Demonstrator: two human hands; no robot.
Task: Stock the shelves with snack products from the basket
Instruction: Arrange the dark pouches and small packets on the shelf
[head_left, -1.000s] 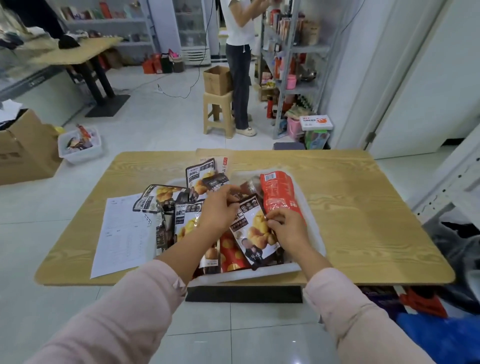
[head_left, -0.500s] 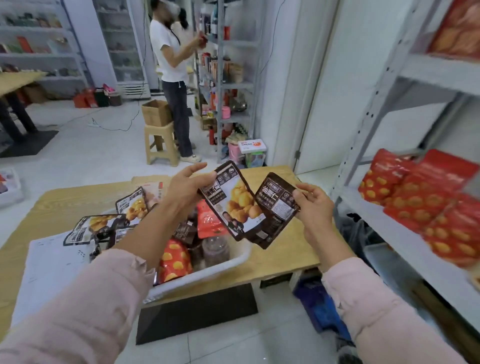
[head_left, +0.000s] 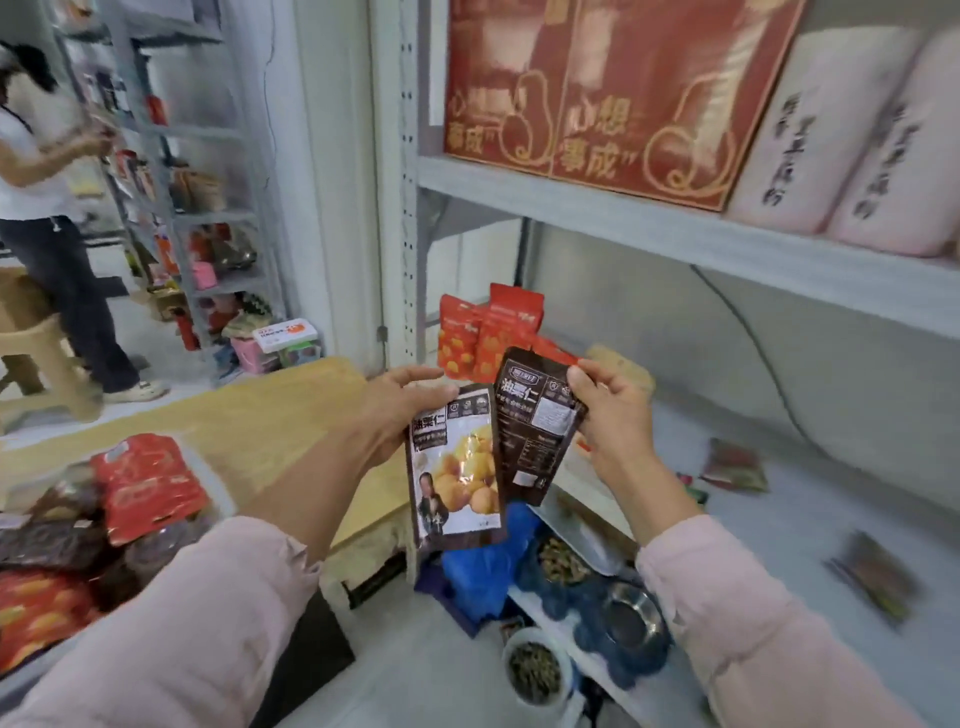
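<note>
- Advice for shelving these?
- Stand both upright on the pale grey metal shelf board (head_left: 810, 519), just beside the red snack packs (head_left: 483, 332), fronts outward.
- Grip?
- Left hand (head_left: 405, 410) pinches the dark glossy pouch printed with yellow chestnuts (head_left: 457, 467) by its top; right hand (head_left: 613, 415) pinches the dark brown pouch showing its back label (head_left: 535, 431). Both hang mid-air before the shelf, forearms raised.

Grey shelf (head_left: 753, 452) with red snack packs (head_left: 488, 332) upright at its back-left corner.
</note>
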